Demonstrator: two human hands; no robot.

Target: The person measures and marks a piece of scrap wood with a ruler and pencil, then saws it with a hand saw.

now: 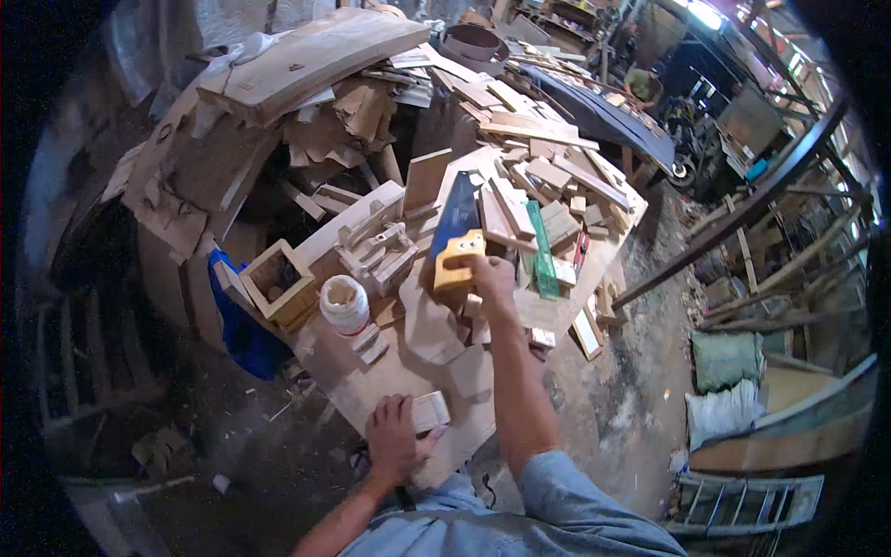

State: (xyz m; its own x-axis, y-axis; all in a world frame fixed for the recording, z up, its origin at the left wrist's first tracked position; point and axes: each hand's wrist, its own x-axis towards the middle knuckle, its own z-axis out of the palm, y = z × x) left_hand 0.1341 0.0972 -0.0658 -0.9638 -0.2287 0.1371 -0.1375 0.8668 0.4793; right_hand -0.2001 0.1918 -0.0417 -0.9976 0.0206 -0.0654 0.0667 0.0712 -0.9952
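Note:
My right hand (pixel 492 281) is closed on the yellow handle of a handsaw (pixel 457 226), whose dark blade points away over the wooden table (pixel 371 399). Near the table's front edge, my left hand (pixel 393 434) has its fingers wrapped round a small pale wood block (pixel 429 412). A white jar (pixel 344 306) stands beyond the left hand, with small wood pieces (pixel 369 343) beside it. Between the jar and the saw lies a flat, curved wooden piece (pixel 432 325). A green ruler (pixel 541 251) lies to the right of the saw.
Many wood offcuts (pixel 557 176) are heaped at the table's far right. An open wooden box (pixel 277 281) and blue cloth (pixel 243 334) are at the left edge. A large board (pixel 316 60) lies behind. A metal bar (pixel 733 209) slants across the right. Far back, a person (pixel 642 85) is partly visible.

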